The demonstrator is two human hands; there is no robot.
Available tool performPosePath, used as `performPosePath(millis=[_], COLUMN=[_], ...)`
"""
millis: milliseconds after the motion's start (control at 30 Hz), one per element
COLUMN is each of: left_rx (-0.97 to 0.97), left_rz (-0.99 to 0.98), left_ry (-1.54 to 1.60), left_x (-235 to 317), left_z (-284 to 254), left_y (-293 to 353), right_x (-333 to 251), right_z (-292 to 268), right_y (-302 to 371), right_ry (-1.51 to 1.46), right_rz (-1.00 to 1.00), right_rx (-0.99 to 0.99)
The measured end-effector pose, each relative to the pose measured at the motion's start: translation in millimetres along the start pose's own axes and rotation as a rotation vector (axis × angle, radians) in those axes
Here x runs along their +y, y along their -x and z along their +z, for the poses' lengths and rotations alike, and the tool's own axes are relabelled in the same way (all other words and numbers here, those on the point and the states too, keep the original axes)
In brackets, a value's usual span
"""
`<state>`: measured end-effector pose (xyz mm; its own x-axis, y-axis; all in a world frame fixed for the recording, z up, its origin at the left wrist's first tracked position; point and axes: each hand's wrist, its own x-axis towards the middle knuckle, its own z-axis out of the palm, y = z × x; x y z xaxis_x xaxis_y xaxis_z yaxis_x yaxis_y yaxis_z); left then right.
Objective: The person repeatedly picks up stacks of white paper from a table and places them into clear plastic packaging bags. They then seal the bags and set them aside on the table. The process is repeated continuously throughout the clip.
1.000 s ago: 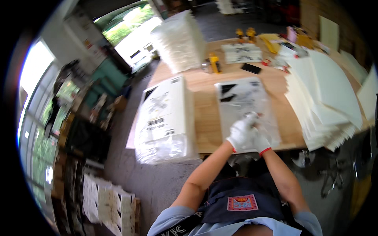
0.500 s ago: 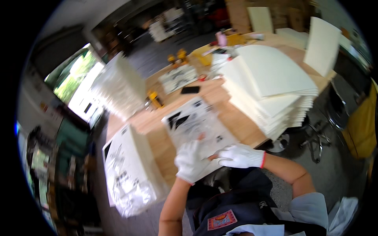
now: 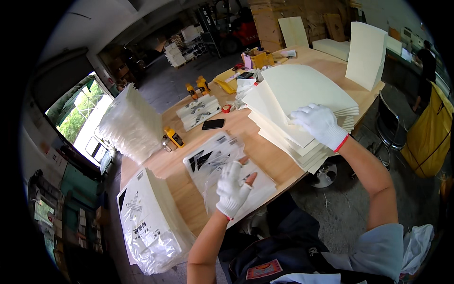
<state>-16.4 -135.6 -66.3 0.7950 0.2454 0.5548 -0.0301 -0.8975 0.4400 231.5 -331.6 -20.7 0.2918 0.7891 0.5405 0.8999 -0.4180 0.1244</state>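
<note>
My left hand [image 3: 231, 189], in a white glove with bare thumb and index fingertip, hovers over the printed clear plastic bags [image 3: 215, 158] lying on the table before me. Its thumb and index finger are apart, and I see nothing gripped between them. To the right, my right hand [image 3: 319, 125], also in a white glove, rests on the tall stack of cream paper sheets [image 3: 312, 87]. Its fingers spread over the edge of an upper bundle; the thumb's underside is hidden. The stack is fanned into several offset bundles.
A plastic-wrapped printed pack of paper [image 3: 149, 213] stands at the near left, and a tall stack of wrapped packs [image 3: 132, 125] behind it. A black phone [image 3: 213, 124], a yellow bottle [image 3: 175, 137] and a tape roll [image 3: 227, 108] lie around mid-table. One upright paper block [image 3: 366, 57] stands far right.
My right hand has left the bags near the table's front edge and moved right and away, onto the paper stack. My left hand stays over the bags, its fingers now spread.
</note>
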Motion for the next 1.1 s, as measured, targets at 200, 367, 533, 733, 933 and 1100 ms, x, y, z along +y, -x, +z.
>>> performPosePath(millis=[200,367,533,733,933,1100], left_rx=[-0.285,-0.488,-0.348,-0.390,-0.019,0.110], left_rz=[-0.470,-0.738,-0.898,-0.478,0.028,-0.109], left_ry=[1.253,1.845,1.124,0.517,-0.111,0.083], left_x=[25.4,28.6,30.5,5.9,89.3,39.3], left_z=[39.4,49.7,-1.6,-37.1,33.0,17.2], left_y=[-34.6,-63.2,-39.9,-15.2,66.4,85.7], right_x=[7.4,-79.3,-52.0,-35.4,-152.3,-142.7], right_z=[-32.5,-77.5,-113.6,-20.5,3.3,12.3], right_y=[-6.4,43.2,76.5,105.5,100.6,120.3], right_ry=[0.188,-0.065,-0.141,-1.525,-1.303,-0.905], right_rz=[-0.242,-0.415,0.187,0.556,0.645,0.330], right_rx=[0.393,0.165,0.115,0.036,0.031,0.048])
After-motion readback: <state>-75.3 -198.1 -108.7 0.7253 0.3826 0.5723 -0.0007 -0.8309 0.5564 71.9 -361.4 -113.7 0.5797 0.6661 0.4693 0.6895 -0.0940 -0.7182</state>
